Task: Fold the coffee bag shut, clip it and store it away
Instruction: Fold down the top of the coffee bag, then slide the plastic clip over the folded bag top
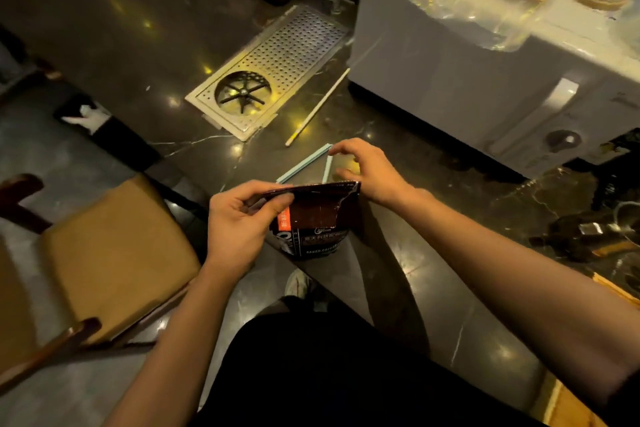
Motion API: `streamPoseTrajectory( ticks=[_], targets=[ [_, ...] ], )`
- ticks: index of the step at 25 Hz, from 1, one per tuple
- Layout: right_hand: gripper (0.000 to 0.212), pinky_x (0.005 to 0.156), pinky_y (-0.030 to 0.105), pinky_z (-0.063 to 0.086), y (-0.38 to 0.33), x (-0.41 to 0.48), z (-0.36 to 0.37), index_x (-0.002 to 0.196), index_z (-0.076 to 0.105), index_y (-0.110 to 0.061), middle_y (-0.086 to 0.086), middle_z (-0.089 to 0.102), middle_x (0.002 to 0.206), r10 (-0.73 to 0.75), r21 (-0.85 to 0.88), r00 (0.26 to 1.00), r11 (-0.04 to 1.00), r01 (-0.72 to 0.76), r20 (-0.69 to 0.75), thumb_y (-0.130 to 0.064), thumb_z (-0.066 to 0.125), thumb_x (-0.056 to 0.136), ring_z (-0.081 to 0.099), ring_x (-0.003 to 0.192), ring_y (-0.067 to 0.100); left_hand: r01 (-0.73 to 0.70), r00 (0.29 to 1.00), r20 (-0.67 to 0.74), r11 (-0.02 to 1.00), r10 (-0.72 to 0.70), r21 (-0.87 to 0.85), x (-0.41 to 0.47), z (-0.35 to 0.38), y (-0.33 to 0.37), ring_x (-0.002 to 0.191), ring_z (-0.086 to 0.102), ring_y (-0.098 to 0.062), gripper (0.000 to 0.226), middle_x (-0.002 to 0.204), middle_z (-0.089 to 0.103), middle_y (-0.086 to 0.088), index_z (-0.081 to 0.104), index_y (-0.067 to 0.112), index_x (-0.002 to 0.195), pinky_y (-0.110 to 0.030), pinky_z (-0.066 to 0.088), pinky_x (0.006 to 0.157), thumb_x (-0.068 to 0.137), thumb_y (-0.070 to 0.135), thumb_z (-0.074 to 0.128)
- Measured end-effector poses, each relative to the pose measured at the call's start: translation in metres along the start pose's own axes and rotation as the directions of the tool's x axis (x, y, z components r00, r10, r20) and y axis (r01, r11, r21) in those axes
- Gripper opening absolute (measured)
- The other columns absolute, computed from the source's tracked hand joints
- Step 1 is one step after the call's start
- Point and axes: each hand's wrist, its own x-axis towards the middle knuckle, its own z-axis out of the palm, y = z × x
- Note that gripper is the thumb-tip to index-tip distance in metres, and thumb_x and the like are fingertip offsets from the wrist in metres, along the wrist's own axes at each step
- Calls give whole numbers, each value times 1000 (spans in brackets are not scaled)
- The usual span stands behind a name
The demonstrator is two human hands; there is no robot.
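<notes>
1. Dark marble counter [114, 28] with pale veins carries all items; a tan-cushioned chair [104, 253] stands beside it on my left.
2. Coffee bag [313, 218] stands upright at the counter's near edge, long axis vertical, printed face toward me, folded top edge running left to right.
3. My left hand [239, 222] grips the bag's upper left corner, thumb in front, fingers curled around the fold.
4. Pale blue clip [304, 165] lies just behind the bag, spread in a V, hinge pointing away from me.
5. My right hand [367, 172] hovers over the clip, fingers half spread, fingertips at the hinge end; actual contact cannot be confirmed, and nothing is grasped.
6. White straw [318, 107] lies diagonally beyond the clip.
7. Perforated metal drain tray [294, 45] with a round rinser sits farther back.
8. White machine [450, 62], partly plastic-wrapped, occupies the far right.
</notes>
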Motion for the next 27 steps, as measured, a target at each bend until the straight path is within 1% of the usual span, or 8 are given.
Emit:
streamPoseTrajectory(
  ticks=[4, 7, 11, 15, 19, 22, 25, 27],
  targets=[
    [35, 106, 41, 40, 8, 46, 10, 116, 62, -19, 11, 50, 138, -102, -355, 950, 912, 208, 295, -15, 71, 82, 46, 129, 30, 20, 993, -113, 1000, -21, -7, 0, -14, -2, 75, 71, -7, 26, 77, 76, 7, 75, 20, 84, -22, 56, 71, 78, -6, 72],
    [33, 112, 45, 36, 17, 61, 12, 113, 65, -19, 13, 44, 147, -112, -523, 901, 782, 340, 418, -10, 70, 81, 38, 138, 33, 47, 988, -150, 999, -49, -20, -2, -23, -3, 81, 72, -14, 34, 80, 76, 6, 77, 29, 82, -33, 59, 78, 79, -4, 72],
    [34, 112, 42, 37, 24, 57, 14, 121, 62, -20, 11, 45, 146, -100, -555, 891, 750, 361, 444, -10, 63, 89, 38, 138, 31, 67, 985, -158, 998, -68, -8, -2, -28, -6, 86, 72, -24, 30, 83, 76, 2, 77, 29, 84, -49, 57, 84, 79, 0, 73],
    [30, 89, 34, 47, 28, 43, 10, 119, 61, -24, 8, 52, 126, -104, -592, 915, 733, 336, 391, -21, 66, 90, 52, 113, 27, 75, 987, -143, 997, -74, 6, -3, -26, -6, 87, 72, -23, 22, 86, 75, -2, 74, 21, 87, -47, 58, 84, 80, 1, 72],
    [22, 71, 30, 39, 42, 17, -2, 114, 60, -26, 6, 51, 119, -24, -624, 956, 753, 209, 291, -24, 63, 92, 52, 108, 26, 56, 993, -108, 998, -56, -8, 1, -21, -6, 85, 73, -17, 22, 83, 76, 3, 75, 21, 88, -32, 58, 78, 81, 1, 72],
    [18, 67, 30, 35, 53, -7, -13, 111, 59, -28, 3, 49, 114, 135, -561, 980, 827, -32, 143, -24, 60, 94, 51, 104, 23, 30, 998, -63, 999, -31, -22, 9, -12, -4, 83, 72, -13, 24, 81, 76, 6, 75, 22, 87, -24, 57, 75, 80, -1, 72],
    [8, 72, 32, 40, 62, -37, -23, 102, 60, -28, 2, 55, 108, 323, -310, 945, 895, -321, -45, -30, 58, 95, 54, 98, 21, 18, 1000, -7, 1000, -18, -17, 19, 5, -4, 81, 71, -8, 27, 79, 76, 10, 74, 24, 84, -20, 55, 73, 79, -2, 73],
    [2, 72, 28, 43, 64, -60, -30, 95, 61, -28, 4, 60, 104, 412, -58, 896, 903, -426, -166, -27, 60, 94, 57, 91, 18, 10, 999, 53, 1000, -10, -8, 26, 20, -3, 80, 70, -5, 27, 77, 75, 12, 74, 25, 83, -17, 53, 74, 79, -2, 73]
  ],
)
